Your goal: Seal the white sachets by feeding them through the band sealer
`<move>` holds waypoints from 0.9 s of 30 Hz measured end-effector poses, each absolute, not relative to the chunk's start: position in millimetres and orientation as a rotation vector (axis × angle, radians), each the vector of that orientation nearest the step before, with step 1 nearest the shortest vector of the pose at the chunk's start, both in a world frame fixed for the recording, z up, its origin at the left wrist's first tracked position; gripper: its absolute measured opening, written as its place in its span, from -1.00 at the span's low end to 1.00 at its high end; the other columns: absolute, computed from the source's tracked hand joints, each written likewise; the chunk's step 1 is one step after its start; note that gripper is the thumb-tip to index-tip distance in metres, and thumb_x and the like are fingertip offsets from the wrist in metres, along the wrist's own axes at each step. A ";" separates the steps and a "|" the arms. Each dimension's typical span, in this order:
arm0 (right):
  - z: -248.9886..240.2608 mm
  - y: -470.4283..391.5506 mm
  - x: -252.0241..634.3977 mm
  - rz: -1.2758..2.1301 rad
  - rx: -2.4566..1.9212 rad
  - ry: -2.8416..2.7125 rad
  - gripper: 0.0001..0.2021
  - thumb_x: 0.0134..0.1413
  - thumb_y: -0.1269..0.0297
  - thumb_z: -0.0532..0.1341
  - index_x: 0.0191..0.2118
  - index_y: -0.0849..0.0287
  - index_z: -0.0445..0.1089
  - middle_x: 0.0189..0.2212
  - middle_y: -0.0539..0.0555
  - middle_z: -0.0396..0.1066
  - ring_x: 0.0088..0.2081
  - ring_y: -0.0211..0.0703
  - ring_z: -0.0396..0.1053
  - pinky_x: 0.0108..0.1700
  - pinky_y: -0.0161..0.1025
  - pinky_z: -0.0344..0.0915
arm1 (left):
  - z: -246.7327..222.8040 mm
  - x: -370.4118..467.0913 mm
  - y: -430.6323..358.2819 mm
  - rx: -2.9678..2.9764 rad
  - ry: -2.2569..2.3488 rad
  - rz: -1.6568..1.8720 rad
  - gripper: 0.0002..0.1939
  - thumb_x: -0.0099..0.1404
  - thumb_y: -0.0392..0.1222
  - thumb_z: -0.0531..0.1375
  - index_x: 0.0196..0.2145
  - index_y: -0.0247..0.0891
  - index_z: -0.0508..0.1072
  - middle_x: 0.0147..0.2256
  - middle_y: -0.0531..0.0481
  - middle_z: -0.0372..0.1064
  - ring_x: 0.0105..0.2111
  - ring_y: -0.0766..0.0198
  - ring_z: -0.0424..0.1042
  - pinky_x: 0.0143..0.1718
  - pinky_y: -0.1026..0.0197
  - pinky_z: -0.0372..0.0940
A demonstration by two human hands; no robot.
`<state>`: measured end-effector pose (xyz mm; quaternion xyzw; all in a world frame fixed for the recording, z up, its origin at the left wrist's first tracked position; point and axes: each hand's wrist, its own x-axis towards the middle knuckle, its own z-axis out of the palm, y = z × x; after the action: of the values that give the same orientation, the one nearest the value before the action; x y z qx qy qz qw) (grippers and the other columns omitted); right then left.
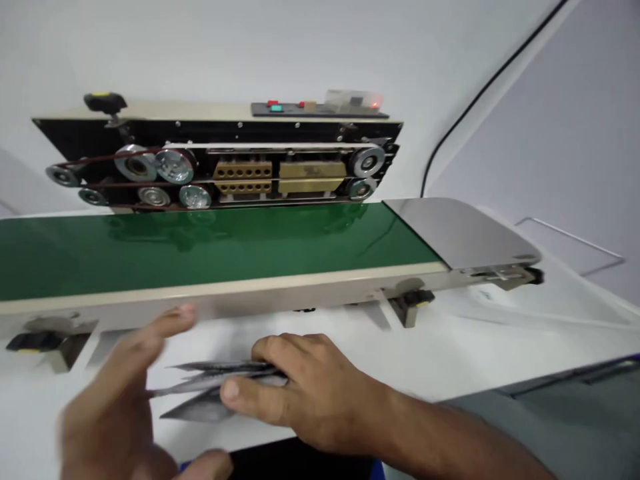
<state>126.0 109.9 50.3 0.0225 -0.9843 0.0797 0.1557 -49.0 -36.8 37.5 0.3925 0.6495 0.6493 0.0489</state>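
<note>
My right hand [310, 387] grips a small stack of thin, flat silver-grey pouches [200, 403] between thumb and fingers, low over the white tabletop. Their left ends fan apart, and the held ends are covered by my fingers. To the left of the stack, my left hand [120, 393] is spread with thumb and fingers apart, slightly blurred, holding nothing. The far ends of the pouches come close to its palm; whether they touch I cannot tell. Beyond both hands stands a band sealing machine [220, 160] with a green conveyor belt [250, 243].
Black adjusting knobs [419, 298] jut from the conveyor's front side. A metal end plate [460, 230] closes off the belt's right end. Coloured switches [276, 107] and a lit red lamp sit on top of the machine. A black cable [470, 93] runs along the wall at right.
</note>
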 end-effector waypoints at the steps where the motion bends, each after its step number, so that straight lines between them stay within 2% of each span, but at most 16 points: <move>1: 46.4 109.4 121.2 0.262 0.100 -2.791 -0.55 0.43 0.19 -0.07 0.33 -0.24 -0.20 -0.13 0.07 0.38 -0.34 -0.07 0.41 -0.40 -0.12 0.40 | 36.7 -45.0 -38.3 1.379 2.000 1.862 -0.29 -0.12 0.07 0.41 0.04 0.23 0.35 0.03 -0.05 0.40 0.11 -0.21 0.34 0.15 -0.37 0.25; 3: 38.6 108.8 113.6 0.323 0.133 -2.731 -0.55 0.42 0.23 -0.03 0.31 -0.19 -0.16 -0.06 0.09 0.37 -0.29 -0.08 0.42 -0.37 -0.14 0.42 | 26.3 -41.8 -40.4 1.627 2.082 1.645 -0.38 0.08 -0.03 0.33 0.12 0.10 0.31 0.01 -0.14 0.43 0.04 -0.17 0.41 0.00 -0.34 0.37; 5: 31.7 108.5 109.0 0.409 0.098 -2.706 -0.54 0.35 0.27 0.08 0.26 -0.11 -0.07 0.01 0.12 0.35 -0.22 -0.06 0.43 -0.33 -0.14 0.45 | 9.5 -40.8 -39.8 1.615 2.199 1.544 -0.41 0.14 0.03 0.28 0.12 0.04 0.26 0.01 -0.14 0.40 0.01 -0.13 0.41 -0.08 -0.24 0.42; 9: 19.3 107.0 107.8 0.764 -0.152 -2.559 -0.48 0.16 0.31 0.25 0.18 0.10 0.05 -0.05 0.20 0.38 -0.11 0.02 0.43 -0.18 -0.09 0.50 | -15.4 -26.8 -33.0 1.317 2.095 1.632 -0.45 0.21 0.09 0.24 0.10 -0.03 0.23 0.14 -0.19 0.23 0.17 -0.09 0.26 0.00 -0.13 0.39; 12: 9.4 105.1 112.4 0.762 -0.192 -2.426 -0.28 0.10 0.30 0.28 0.29 0.15 -0.08 0.05 0.28 0.31 0.07 0.12 0.32 0.05 0.07 0.41 | -16.6 -8.6 -28.5 1.114 1.955 1.721 -0.50 0.24 0.12 0.21 0.08 0.00 0.23 0.20 -0.20 0.12 0.19 -0.11 0.22 0.00 -0.15 0.41; 15: 5.5 103.4 119.2 0.686 -0.120 -2.406 -0.13 0.12 0.26 0.30 0.38 0.21 -0.24 0.18 0.35 0.15 0.21 0.15 0.15 0.19 0.12 0.28 | -8.5 2.8 -24.8 1.127 1.734 1.819 -0.41 0.25 0.19 0.17 0.16 0.00 0.18 0.20 -0.24 0.08 0.19 -0.15 0.21 0.07 -0.21 0.37; 19: 6.3 101.7 124.7 0.659 -0.087 -2.451 -0.12 0.17 0.30 0.27 0.41 0.07 -0.33 0.22 0.30 0.10 0.18 0.09 0.20 0.08 0.02 0.40 | -1.1 2.8 -22.6 1.163 1.689 2.069 -0.33 0.17 0.29 0.21 0.15 0.04 0.19 0.19 -0.18 0.11 0.24 -0.21 0.13 0.20 -0.33 0.18; 23: -3.5 101.5 122.2 0.674 -0.039 -2.450 -0.22 0.23 0.24 0.22 0.40 0.16 -0.26 0.20 0.35 0.11 0.18 0.13 0.18 0.08 0.08 0.39 | -9.4 -2.1 -28.5 1.283 1.834 1.727 -0.26 0.27 0.24 0.14 0.27 -0.12 0.04 0.27 -0.28 -0.01 0.26 -0.17 0.07 0.19 -0.26 0.15; 27: -7.7 101.1 119.4 0.602 0.009 -2.340 -0.20 0.24 0.30 0.22 0.42 0.14 -0.28 0.16 0.30 0.12 0.16 0.02 0.21 0.11 -0.04 0.38 | -13.1 -1.1 -29.6 1.395 1.839 1.724 -0.28 0.27 0.19 0.17 0.22 -0.25 0.11 0.23 -0.35 0.00 0.24 -0.21 0.06 0.15 -0.28 0.10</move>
<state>119.4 101.1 -7.7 0.0035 -0.9055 0.2329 0.3548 -1.1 -29.6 -13.1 0.4800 0.6330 0.5933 0.1299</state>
